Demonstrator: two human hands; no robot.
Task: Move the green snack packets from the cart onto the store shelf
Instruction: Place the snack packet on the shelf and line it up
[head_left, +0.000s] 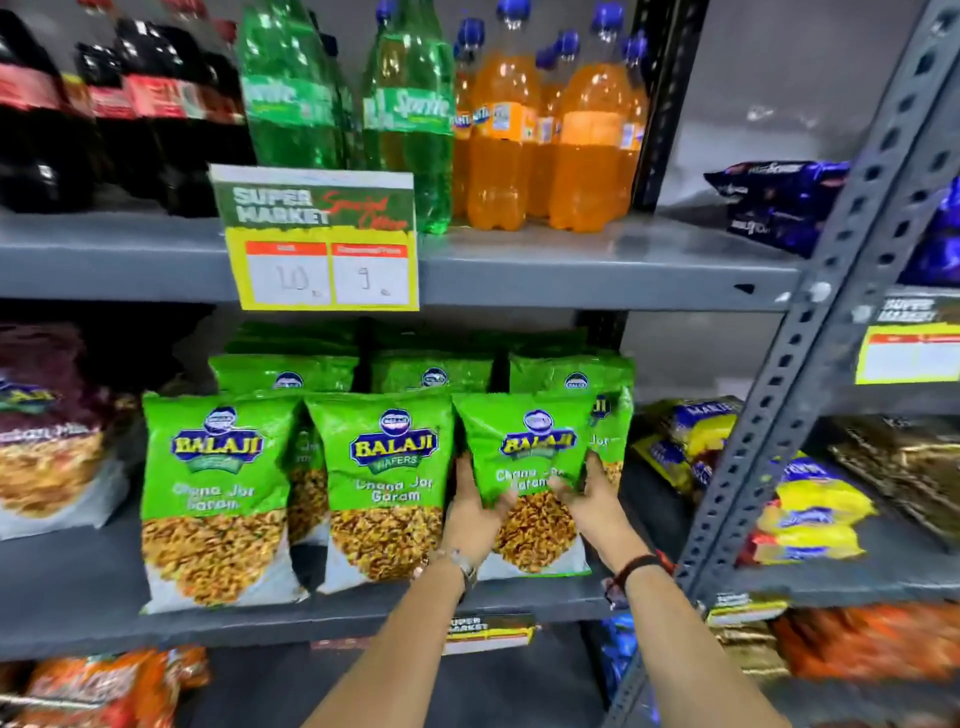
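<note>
Several green snack packets stand upright in rows on the grey middle shelf (78, 592). The front row holds three: a left packet (215, 499), a middle packet (389, 483) and a right packet (524, 457). My left hand (475, 514) grips the right packet's lower left side. My right hand (592, 499) grips its lower right side. This packet stands on the shelf, tilted slightly. More green packets (434, 371) stand behind the front row. The cart is out of view.
A yellow price sign (322, 241) hangs from the shelf above, which carries cola, green and orange soda bottles. Maroon packets (47, 426) sit left of the green ones, yellow-blue packets (685, 436) to the right. A perforated grey upright (810, 332) stands at right.
</note>
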